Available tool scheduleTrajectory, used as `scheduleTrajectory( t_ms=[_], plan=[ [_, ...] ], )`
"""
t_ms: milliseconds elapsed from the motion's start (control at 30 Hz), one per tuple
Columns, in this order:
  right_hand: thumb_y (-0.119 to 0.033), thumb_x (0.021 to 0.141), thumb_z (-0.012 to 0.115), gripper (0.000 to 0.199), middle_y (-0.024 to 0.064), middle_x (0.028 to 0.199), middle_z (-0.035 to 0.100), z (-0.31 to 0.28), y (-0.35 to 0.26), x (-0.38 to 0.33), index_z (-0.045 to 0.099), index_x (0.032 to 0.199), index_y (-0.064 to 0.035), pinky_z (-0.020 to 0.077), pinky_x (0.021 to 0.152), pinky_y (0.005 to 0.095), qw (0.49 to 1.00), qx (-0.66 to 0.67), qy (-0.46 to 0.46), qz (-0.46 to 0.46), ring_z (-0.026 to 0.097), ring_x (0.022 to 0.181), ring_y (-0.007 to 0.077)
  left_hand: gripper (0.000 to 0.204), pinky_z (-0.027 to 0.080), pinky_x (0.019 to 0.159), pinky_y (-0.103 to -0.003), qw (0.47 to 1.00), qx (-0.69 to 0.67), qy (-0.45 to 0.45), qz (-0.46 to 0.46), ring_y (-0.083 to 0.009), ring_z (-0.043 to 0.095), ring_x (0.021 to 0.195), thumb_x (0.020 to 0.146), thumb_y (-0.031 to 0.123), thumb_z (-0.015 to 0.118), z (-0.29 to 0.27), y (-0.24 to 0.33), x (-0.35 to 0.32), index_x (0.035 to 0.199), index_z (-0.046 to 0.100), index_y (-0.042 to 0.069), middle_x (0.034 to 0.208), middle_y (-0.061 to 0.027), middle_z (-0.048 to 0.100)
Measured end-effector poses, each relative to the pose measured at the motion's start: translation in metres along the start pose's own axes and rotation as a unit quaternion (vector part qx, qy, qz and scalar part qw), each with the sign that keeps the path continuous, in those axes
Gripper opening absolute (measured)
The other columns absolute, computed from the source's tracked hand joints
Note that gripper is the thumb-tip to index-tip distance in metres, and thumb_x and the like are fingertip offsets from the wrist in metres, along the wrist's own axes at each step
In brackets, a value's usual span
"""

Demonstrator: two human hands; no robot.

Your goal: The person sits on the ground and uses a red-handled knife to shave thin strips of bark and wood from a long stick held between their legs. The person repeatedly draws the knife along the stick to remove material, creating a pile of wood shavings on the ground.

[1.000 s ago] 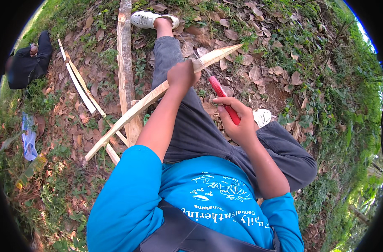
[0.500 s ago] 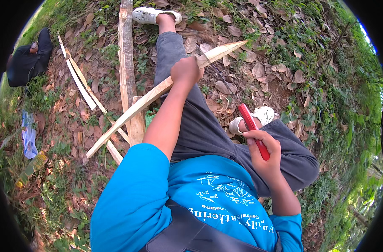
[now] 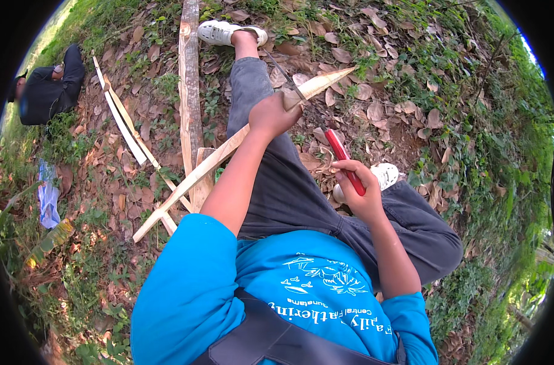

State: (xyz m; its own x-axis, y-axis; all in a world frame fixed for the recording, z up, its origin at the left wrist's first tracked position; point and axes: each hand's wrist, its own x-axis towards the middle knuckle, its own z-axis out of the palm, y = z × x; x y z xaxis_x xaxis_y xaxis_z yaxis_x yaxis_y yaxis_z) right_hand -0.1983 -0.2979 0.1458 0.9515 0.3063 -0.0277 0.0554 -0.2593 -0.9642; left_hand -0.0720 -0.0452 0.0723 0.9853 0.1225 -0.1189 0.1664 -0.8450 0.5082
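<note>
Near the upper centre of the frame, the left hand (image 3: pixel 271 115) is clenched around a long pale wooden stick (image 3: pixel 228 149), which slants from a pointed tip at upper right down to the leaf-strewn ground at lower left. The right hand (image 3: pixel 359 188), at centre right, is wrapped tight around the red handle of a knife (image 3: pixel 344 158); its thin dark blade reaches up toward the stick's sharpened end. A thick upright plank (image 3: pixel 190 91) and loose slats (image 3: pixel 122 118) lie to the left.

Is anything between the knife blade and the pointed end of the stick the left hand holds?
Nothing visible. The left hand grips the pale stick behind its sharpened tip; the right hand holds the red-handled knife, whose thin blade runs up across the stick near the left hand's fingers.
</note>
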Motion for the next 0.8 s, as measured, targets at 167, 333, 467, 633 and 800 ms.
scheduleTrajectory(
  t_ms=[167, 333, 467, 633, 800],
  plan=[
    [-0.001, 0.100, 0.066, 0.020, 0.0042, 0.105, 0.072, -0.005, -0.002, -0.009, 0.072, 0.118, -0.0038, 0.0492, 0.088, 0.0261, 0.999, 0.031, 0.001, 0.010, 0.064, 0.097, 0.0095, 0.055, 0.056, 0.085, -0.048, 0.998, -0.056, -0.034, 0.025, -0.0432, 0.071, 0.100, 0.090, 0.053, 0.074, -0.007, -0.019, 0.001, 0.109, 0.070, 0.001, 0.101, -0.0233, 0.074],
    [-0.002, 0.100, 0.067, 0.018, 0.0055, 0.110, 0.073, -0.013, -0.014, -0.011, 0.072, 0.117, -0.0022, 0.0488, 0.095, 0.0283, 0.996, 0.058, -0.023, 0.062, 0.065, 0.104, 0.0117, 0.058, 0.056, 0.083, -0.047, 0.998, -0.054, 0.024, 0.017, -0.0422, 0.072, 0.096, 0.083, 0.054, 0.082, -0.021, -0.010, -0.006, 0.104, 0.068, 0.002, 0.098, -0.0219, 0.074],
    [-0.003, 0.100, 0.067, 0.019, 0.0056, 0.112, 0.074, -0.014, -0.011, -0.018, 0.072, 0.118, -0.0014, 0.0489, 0.095, 0.0277, 0.995, 0.089, 0.025, 0.034, 0.065, 0.105, 0.0112, 0.056, 0.056, 0.082, -0.048, 0.998, 0.020, 0.060, 0.020, -0.0404, 0.072, 0.096, 0.080, 0.053, 0.085, -0.019, -0.004, 0.001, 0.097, 0.065, 0.004, 0.100, -0.0200, 0.074],
    [-0.003, 0.102, 0.066, 0.020, 0.0010, 0.100, 0.069, -0.015, 0.000, -0.018, 0.072, 0.121, -0.0047, 0.0482, 0.077, 0.0232, 0.997, 0.074, 0.019, 0.009, 0.061, 0.088, 0.0060, 0.047, 0.056, 0.084, -0.051, 0.999, 0.019, 0.039, -0.016, -0.0401, 0.073, 0.097, 0.086, 0.049, 0.079, 0.014, -0.015, 0.004, 0.098, 0.064, 0.005, 0.104, -0.0198, 0.075],
    [-0.004, 0.102, 0.065, 0.020, -0.0003, 0.098, 0.069, -0.015, -0.011, -0.017, 0.072, 0.122, -0.0028, 0.0457, 0.073, 0.0211, 0.996, 0.085, 0.016, -0.006, 0.059, 0.083, 0.0037, 0.042, 0.057, 0.084, -0.052, 0.999, 0.024, -0.023, -0.008, -0.0423, 0.073, 0.097, 0.089, 0.049, 0.073, 0.008, -0.013, 0.006, 0.102, 0.071, 0.009, 0.099, -0.0226, 0.076]
  ],
)
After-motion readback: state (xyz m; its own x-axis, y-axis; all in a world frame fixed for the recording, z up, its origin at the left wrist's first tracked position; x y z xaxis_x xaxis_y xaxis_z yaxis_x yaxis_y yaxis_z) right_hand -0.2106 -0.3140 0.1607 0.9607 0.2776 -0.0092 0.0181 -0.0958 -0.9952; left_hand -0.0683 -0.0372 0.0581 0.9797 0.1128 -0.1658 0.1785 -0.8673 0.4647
